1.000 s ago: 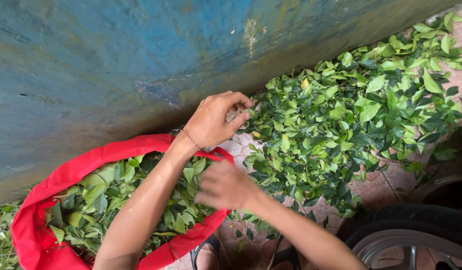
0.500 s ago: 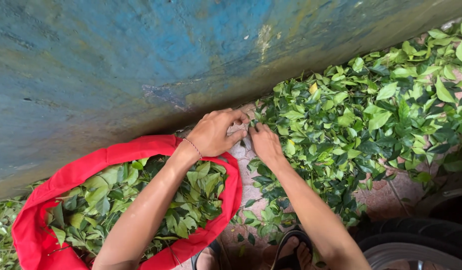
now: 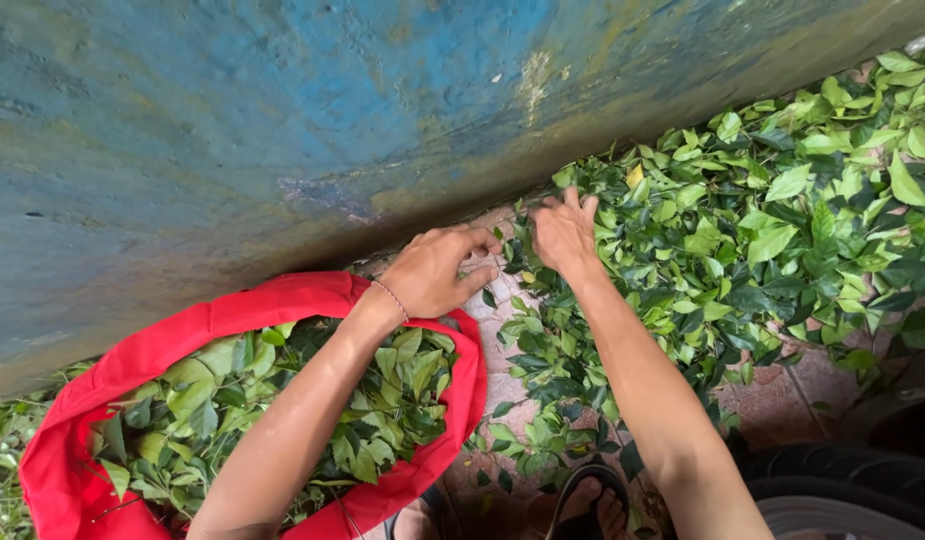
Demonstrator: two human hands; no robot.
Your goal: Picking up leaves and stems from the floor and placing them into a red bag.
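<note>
While the left hand (image 3: pixel 434 270) hovers above the paved ground beside the wall, its fingers curl loosely inward with the thumb stretched toward the leaves; whether it grips anything, I cannot tell. A thin bracelet (image 3: pixel 390 299) circles its wrist. The right hand (image 3: pixel 564 232) lies palm down at the near edge of the leaf pile (image 3: pixel 772 220), fingers spread and pressed into the green leaves against the foot of the wall, touching them but not closed on any that show. The two hands sit near each other, a strip of bare brick paving (image 3: pixel 502 330) between them.

Under the left forearm lies a red bag (image 3: pixel 162 345), its mouth wide open and filled with the same green leaves. The bag rests just beside the worn blue painted wall (image 3: pixel 282 120), well left of the big pile. A sandalled foot (image 3: pixel 592 505) shows at the bottom edge, and a black tyre (image 3: pixel 842 475) sits at the lower right corner.
</note>
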